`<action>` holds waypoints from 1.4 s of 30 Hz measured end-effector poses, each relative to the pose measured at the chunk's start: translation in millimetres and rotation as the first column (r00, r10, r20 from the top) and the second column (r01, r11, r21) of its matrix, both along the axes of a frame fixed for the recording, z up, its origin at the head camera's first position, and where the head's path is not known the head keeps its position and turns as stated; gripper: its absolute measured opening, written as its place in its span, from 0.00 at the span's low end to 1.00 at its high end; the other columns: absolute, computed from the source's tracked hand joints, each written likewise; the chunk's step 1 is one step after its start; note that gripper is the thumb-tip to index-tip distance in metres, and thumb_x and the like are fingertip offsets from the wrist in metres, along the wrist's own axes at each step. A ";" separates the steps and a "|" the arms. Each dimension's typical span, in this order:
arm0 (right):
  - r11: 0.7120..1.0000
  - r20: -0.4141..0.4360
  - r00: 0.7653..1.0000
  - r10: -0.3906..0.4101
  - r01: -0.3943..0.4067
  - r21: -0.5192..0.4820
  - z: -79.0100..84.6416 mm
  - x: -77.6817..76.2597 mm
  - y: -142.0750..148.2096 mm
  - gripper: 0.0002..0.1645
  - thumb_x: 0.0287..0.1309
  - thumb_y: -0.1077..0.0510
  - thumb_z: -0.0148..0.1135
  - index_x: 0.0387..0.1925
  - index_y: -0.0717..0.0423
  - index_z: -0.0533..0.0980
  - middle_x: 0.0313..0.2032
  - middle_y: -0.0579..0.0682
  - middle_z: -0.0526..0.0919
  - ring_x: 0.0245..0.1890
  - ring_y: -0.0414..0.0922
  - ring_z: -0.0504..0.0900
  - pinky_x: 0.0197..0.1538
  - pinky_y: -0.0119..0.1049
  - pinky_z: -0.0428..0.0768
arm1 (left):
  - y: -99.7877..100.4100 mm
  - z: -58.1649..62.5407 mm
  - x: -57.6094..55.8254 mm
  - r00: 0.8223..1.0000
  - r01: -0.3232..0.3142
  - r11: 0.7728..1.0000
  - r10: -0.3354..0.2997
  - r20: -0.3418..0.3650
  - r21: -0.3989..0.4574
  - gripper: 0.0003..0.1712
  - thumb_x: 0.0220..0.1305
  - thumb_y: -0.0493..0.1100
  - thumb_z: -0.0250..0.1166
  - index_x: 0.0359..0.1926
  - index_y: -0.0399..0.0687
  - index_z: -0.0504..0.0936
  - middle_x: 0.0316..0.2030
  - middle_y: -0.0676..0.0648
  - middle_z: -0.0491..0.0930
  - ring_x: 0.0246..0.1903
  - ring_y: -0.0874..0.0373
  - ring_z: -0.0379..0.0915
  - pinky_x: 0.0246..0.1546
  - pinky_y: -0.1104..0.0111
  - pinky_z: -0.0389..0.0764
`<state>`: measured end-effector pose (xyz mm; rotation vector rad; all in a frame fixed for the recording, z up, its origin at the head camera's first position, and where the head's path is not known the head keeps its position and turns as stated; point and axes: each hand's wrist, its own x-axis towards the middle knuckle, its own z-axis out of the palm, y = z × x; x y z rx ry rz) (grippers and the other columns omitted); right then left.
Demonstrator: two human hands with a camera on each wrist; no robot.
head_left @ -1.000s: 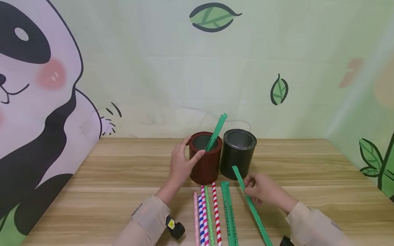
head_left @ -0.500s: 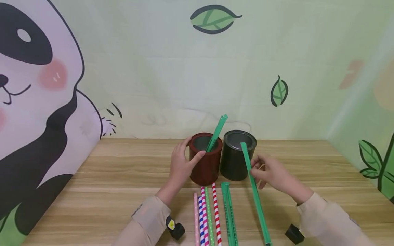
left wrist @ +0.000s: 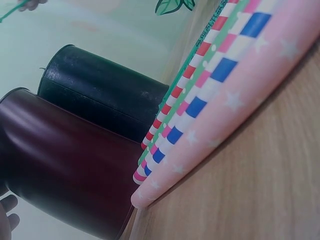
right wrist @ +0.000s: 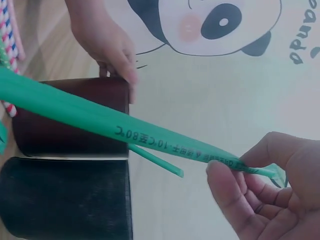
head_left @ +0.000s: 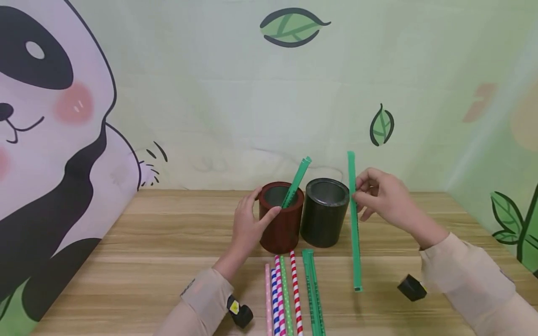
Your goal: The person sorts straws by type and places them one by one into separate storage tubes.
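My left hand [head_left: 247, 223] holds a dark red cup [head_left: 280, 232], thumb and fingers on either side of its rim. One green wrapped straw [head_left: 297, 181] leans inside this cup, its top sticking out. Beside it stands a black cup [head_left: 322, 223]. Between thumb and fingertips of my right hand [head_left: 386, 198] is another green wrapped straw [head_left: 355, 247], hanging nearly upright to the right of the black cup. Printed lettering runs along that held straw [right wrist: 160, 142] in the right wrist view. The left wrist view shows the red cup [left wrist: 70, 165] close up, with only a few left fingertips visible.
In front of the cups lie several paper straws, among them a pink one [head_left: 268, 298] and a red-striped one [head_left: 296, 294]. More green wrapped straws [head_left: 313, 291] lie to their right on the wooden table [head_left: 168, 261]. A printed backdrop [head_left: 218, 102] rises behind.
My right hand has lifted the green wrapped straw off the table, moving up and to the right, and the straw has swung more upright. My left hand has stayed on the red cup.
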<state>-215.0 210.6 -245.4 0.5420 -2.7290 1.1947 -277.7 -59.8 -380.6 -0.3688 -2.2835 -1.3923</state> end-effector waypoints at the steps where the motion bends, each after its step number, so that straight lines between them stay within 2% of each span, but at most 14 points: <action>1: 1.000 -0.012 1.000 -0.009 0.009 -0.001 2.8 -1.4 0.0 0.10 0.63 0.66 0.54 0.43 0.68 0.67 0.31 0.57 0.77 0.24 0.38 0.81 0.27 0.33 0.84 | -0.1 -0.4 0.0 1.000 0.002 1.000 -0.002 -0.001 0.001 0.40 0.57 0.53 0.69 0.66 0.40 0.67 0.60 0.38 0.73 0.61 0.43 0.67 0.63 0.46 0.68; 5: 0.999 -0.063 0.998 -0.027 0.025 -0.039 14.1 -7.0 -0.5 0.09 0.64 0.64 0.55 0.41 0.68 0.67 0.30 0.53 0.77 0.24 0.36 0.82 0.28 0.35 0.84 | -0.4 -1.6 -0.1 1.000 0.006 1.000 -0.006 -0.006 0.005 0.40 0.57 0.52 0.69 0.66 0.39 0.67 0.60 0.38 0.74 0.60 0.43 0.67 0.62 0.47 0.68; 12: 0.987 -0.121 0.992 -0.042 0.023 -0.156 30.5 -15.3 -2.7 0.08 0.65 0.63 0.54 0.39 0.66 0.66 0.28 0.40 0.79 0.26 0.34 0.83 0.31 0.36 0.85 | 0.3 -1.5 0.3 1.000 0.005 1.000 -0.005 -0.017 0.006 0.40 0.57 0.52 0.69 0.66 0.40 0.68 0.59 0.38 0.74 0.60 0.43 0.68 0.62 0.47 0.69; 16: 0.967 -0.136 0.988 -0.079 0.042 -0.251 36.9 -20.3 -6.0 0.07 0.65 0.62 0.53 0.39 0.63 0.66 0.28 0.39 0.79 0.28 0.34 0.84 0.33 0.35 0.85 | 0.4 -1.5 0.1 1.000 0.005 1.000 -0.004 -0.015 0.005 0.39 0.57 0.51 0.69 0.66 0.40 0.68 0.59 0.38 0.74 0.60 0.43 0.68 0.62 0.47 0.69; 23: 0.914 -0.148 0.982 -0.118 0.049 -0.403 40.0 -34.2 -14.4 0.06 0.65 0.61 0.55 0.39 0.58 0.67 0.31 0.41 0.80 0.31 0.36 0.85 0.33 0.32 0.85 | -0.1 -1.7 0.8 1.000 0.003 1.000 -0.003 -0.014 0.003 0.39 0.57 0.52 0.69 0.66 0.40 0.68 0.59 0.38 0.74 0.60 0.44 0.68 0.62 0.47 0.69; 26: 0.906 -0.148 0.983 -0.112 0.040 -0.420 38.7 -40.8 -20.2 0.06 0.65 0.61 0.55 0.39 0.55 0.66 0.32 0.42 0.79 0.32 0.34 0.85 0.33 0.31 0.85 | -0.2 -1.7 0.9 1.000 -0.002 1.000 0.002 -0.018 0.004 0.39 0.57 0.52 0.69 0.66 0.40 0.68 0.59 0.38 0.74 0.60 0.43 0.68 0.62 0.47 0.69; 31: 0.917 -0.134 0.984 -0.115 0.054 -0.395 32.1 -50.0 -30.4 0.06 0.65 0.59 0.54 0.40 0.54 0.66 0.33 0.43 0.77 0.32 0.32 0.84 0.34 0.30 0.84 | 0.2 -2.8 0.3 1.000 -0.006 1.000 0.006 -0.026 0.002 0.40 0.57 0.52 0.69 0.65 0.39 0.68 0.59 0.38 0.75 0.60 0.43 0.68 0.63 0.47 0.68; 37: 0.927 -0.099 0.985 -0.138 0.094 -0.363 20.2 -58.8 -42.1 0.09 0.65 0.59 0.55 0.42 0.58 0.66 0.34 0.46 0.78 0.31 0.32 0.84 0.34 0.31 0.85 | 0.0 -2.7 1.5 1.000 -0.003 1.000 0.003 -0.021 0.000 0.40 0.57 0.52 0.69 0.66 0.40 0.67 0.59 0.38 0.74 0.60 0.43 0.68 0.62 0.47 0.69; 42: 0.945 -0.082 0.988 -0.129 0.097 -0.312 12.4 -61.9 -49.8 0.12 0.66 0.59 0.54 0.45 0.63 0.66 0.38 0.55 0.78 0.31 0.30 0.83 0.34 0.32 0.85 | -0.1 -2.0 2.4 1.000 -0.001 1.000 0.001 -0.020 0.002 0.40 0.57 0.52 0.69 0.66 0.40 0.67 0.60 0.39 0.74 0.60 0.44 0.68 0.62 0.47 0.68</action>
